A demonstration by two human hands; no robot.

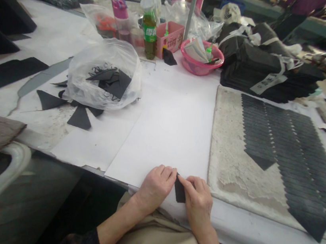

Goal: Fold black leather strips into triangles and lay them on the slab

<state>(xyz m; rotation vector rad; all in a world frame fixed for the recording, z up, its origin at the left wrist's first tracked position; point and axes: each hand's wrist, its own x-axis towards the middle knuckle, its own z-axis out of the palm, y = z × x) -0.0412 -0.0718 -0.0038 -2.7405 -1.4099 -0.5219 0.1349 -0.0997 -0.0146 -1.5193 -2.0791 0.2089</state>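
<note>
Both hands meet at the near edge of the table on a small black piece (179, 192) of cut material. My left hand (157, 186) curls its fingers against the piece's left side. My right hand (198, 201) pinches its right edge with thumb and fingers. The piece lies on a white paper sheet (167, 133) that covers the table's middle. To the right, rows of several overlapped black pieces (294, 160) lie spread on a worn grey board (231, 161).
A clear plastic bag (104, 75) of black cut shapes sits at centre left, with loose black triangles (80, 117) beside it. Behind stand a green bottle (149, 33), pink bottle (121, 17), pink box (171, 37), pink bowl (201, 59) and tied black bundles (263, 64). Another person is at the far side.
</note>
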